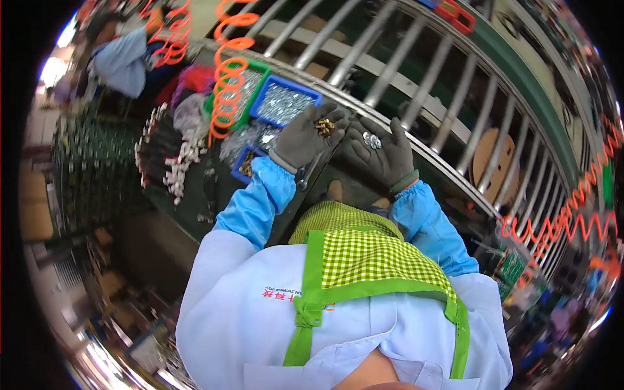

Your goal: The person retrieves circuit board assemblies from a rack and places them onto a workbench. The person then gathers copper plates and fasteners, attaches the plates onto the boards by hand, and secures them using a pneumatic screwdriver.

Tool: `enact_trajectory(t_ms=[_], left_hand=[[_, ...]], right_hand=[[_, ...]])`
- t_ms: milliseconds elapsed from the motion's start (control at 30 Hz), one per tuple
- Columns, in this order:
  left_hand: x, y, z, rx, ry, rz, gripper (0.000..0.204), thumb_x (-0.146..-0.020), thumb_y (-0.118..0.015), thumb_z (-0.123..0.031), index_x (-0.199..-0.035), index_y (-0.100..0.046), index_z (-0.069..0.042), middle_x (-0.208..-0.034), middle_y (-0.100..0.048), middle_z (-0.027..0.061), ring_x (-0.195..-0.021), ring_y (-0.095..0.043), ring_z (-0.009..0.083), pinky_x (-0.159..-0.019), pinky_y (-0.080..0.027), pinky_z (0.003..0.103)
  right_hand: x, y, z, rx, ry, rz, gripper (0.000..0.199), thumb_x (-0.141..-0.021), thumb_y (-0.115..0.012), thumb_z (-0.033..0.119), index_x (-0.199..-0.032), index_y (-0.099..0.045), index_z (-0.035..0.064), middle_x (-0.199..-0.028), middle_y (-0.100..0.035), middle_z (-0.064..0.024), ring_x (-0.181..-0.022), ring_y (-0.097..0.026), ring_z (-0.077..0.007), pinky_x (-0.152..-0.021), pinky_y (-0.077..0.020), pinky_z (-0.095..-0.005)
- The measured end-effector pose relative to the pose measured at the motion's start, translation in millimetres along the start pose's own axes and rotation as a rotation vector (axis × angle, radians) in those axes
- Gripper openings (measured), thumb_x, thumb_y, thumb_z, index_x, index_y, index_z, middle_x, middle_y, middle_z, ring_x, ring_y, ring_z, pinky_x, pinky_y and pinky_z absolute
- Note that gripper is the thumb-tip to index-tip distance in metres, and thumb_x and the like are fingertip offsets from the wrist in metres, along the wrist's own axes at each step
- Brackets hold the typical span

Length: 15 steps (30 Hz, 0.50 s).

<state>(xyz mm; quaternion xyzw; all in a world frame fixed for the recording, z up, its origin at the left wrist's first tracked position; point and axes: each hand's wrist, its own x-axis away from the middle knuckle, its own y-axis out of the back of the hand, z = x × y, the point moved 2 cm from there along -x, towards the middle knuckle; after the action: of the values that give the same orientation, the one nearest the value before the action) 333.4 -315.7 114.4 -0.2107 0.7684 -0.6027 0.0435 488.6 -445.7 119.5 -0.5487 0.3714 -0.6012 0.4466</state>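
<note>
Both my hands wear dark grey gloves and are turned palm up, side by side. On the palm of my left hand (299, 142) lies a small heap of brass-coloured screw-like pieces (324, 127), with the fingers loosely cupped. My right hand (393, 161) carries several shiny silver washers (372, 140) on its palm, its thumb standing away. Just beyond my left hand is a blue bin (260, 117) full of silver metal parts. Beside my left wrist sits a smaller blue bin (237, 171) with brass-coloured pieces in it.
A green bin (260, 65) of metal parts adjoins the blue one. An orange coiled hose (227, 97) hangs over it. Dark parts with white ends (179, 169) lie at the left. A roller conveyor (416, 104) runs beyond my hands. Another person (120, 62) is at upper left.
</note>
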Motion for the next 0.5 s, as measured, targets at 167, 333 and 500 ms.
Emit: enact_trajectory(t_ms=[167, 333, 500], left_hand=[[-52, -44, 80, 0.058, 0.327, 0.167, 0.051, -0.098, -0.038, -0.036, -0.135, -0.037, -0.001, -0.131, -0.047, 0.0180, -0.121, -0.046, 0.0330, -0.104, -0.038, 0.045], [-90, -87, 190, -0.105, 0.587, 0.235, 0.049, -0.093, -0.051, -0.016, -0.136, -0.035, 0.001, -0.127, -0.048, 0.0161, -0.119, -0.048, 0.0287, -0.102, -0.043, 0.036], [-82, -123, 333, -0.297, 0.853, 0.226, 0.047, -0.092, -0.054, -0.020, -0.133, -0.039, -0.001, -0.114, -0.055, 0.0113, -0.093, -0.058, 0.0183, -0.079, -0.051, 0.027]], right_hand=[[118, 72, 38, 0.094, 0.288, -0.238, 0.044, -0.096, -0.045, 0.040, -0.115, -0.052, 0.0004, -0.105, -0.060, -0.0153, -0.092, -0.062, -0.0246, -0.076, -0.0545, -0.0332], [275, 124, 53, 0.123, 0.509, -0.652, 0.020, -0.095, -0.051, 0.028, -0.100, -0.056, 0.0090, -0.082, -0.056, -0.0023, -0.064, -0.051, -0.0112, -0.054, -0.0428, -0.0223], [454, 162, 28, 0.287, 0.747, -0.832, 0.020, -0.092, -0.052, 0.018, -0.108, -0.056, 0.0074, -0.082, -0.056, -0.0017, -0.064, -0.051, -0.0099, -0.056, -0.0421, -0.0222]])
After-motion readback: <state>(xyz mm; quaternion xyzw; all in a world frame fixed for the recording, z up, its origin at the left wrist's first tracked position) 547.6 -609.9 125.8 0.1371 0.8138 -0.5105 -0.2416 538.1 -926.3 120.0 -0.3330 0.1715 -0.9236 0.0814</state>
